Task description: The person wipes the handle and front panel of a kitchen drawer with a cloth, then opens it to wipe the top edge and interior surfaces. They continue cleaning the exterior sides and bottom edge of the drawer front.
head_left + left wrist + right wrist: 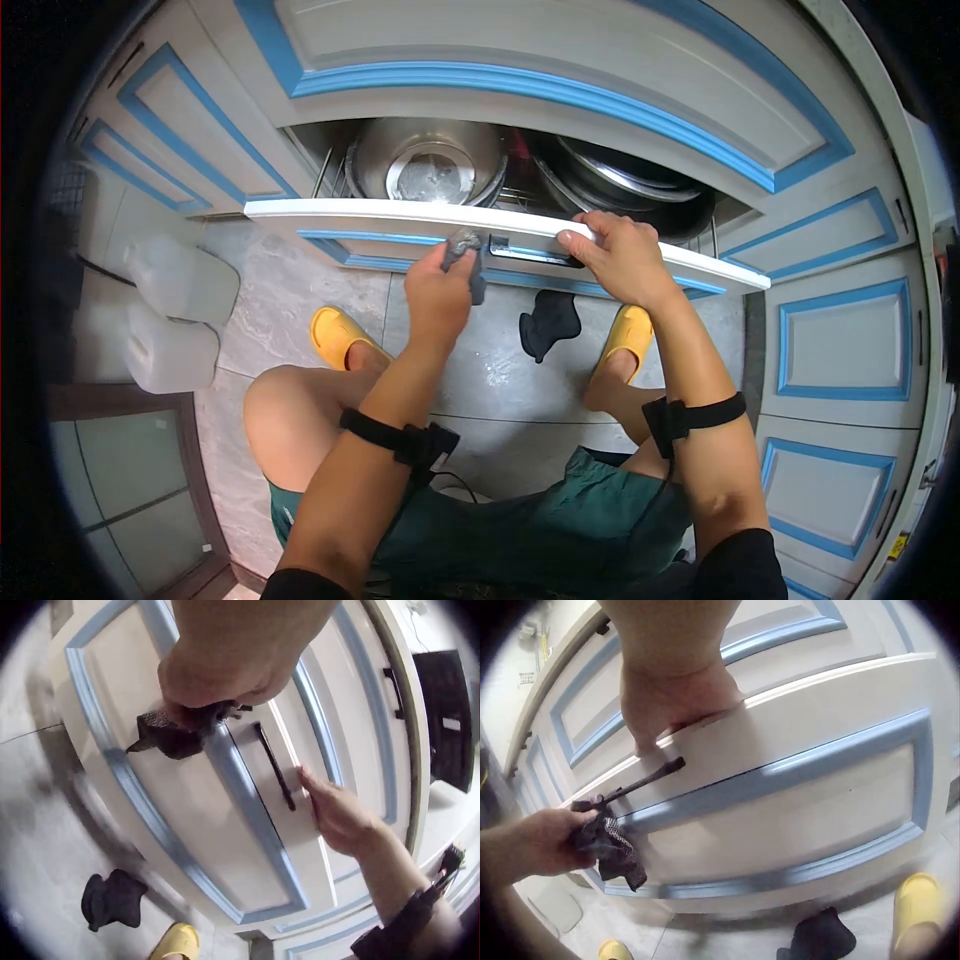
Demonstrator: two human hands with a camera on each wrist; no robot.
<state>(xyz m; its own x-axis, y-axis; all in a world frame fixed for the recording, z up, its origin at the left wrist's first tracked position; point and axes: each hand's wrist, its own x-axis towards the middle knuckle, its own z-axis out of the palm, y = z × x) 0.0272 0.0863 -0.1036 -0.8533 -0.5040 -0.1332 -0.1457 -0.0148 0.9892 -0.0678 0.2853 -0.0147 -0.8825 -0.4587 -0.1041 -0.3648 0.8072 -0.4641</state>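
Observation:
A drawer with a white front (380, 215) and blue trim is pulled out. My left hand (438, 300) grips a crumpled dark grey cloth (478, 287) against the drawer front, just left of the black handle (535, 253). In the right wrist view the cloth (619, 859) hangs below the fingers and shows a mesh-like patch. My right hand (625, 255) holds the drawer's top edge right of the handle, thumb in front and fingers over the rim. Inside the drawer are a steel pot (430, 140) at left and dark round pans (660, 215) at right.
A black piece of fabric (550, 320) lies on the tiled floor between two yellow clogs (335, 335), worn on the feet. Two whitish plastic jugs (175, 350) stand at left. Cabinet doors (840, 335) flank the drawer, and a larger blue-trimmed panel (540, 45) is above it.

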